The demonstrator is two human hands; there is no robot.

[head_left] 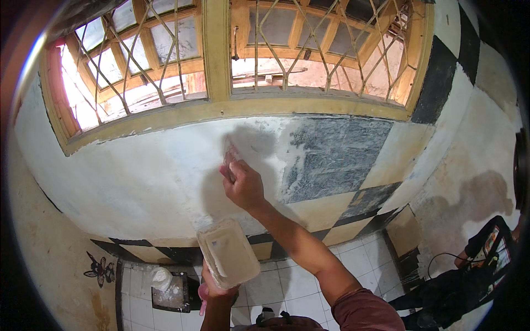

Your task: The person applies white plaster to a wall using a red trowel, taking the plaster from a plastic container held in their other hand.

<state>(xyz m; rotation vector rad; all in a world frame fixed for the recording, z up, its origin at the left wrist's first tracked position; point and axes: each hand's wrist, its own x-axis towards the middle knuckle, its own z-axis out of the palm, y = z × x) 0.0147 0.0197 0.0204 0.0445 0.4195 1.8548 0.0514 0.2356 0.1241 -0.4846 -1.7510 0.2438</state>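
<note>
My right hand (244, 185) is closed around a small pinkish-red hand tool (231, 152) and holds it against the wall below the window. Whether it is a brush or a scraper I cannot tell. White coating (149, 171) covers the wall left of the hand. To its right, a dark square (339, 154) is partly smeared with white. My left hand (212, 284) grips a rectangular plastic tub (245, 243) from below, tilted, with whitish residue inside. Its fingers are mostly hidden under the tub.
Above is a yellow wooden window frame (218, 55) with metal grilles. A small dark stool (170, 298) bearing a white lump (161, 278) stands on the tiled floor at lower left. Something pink (203, 300) shows beside my left wrist. A person in dark clothing (441, 292) is at lower right.
</note>
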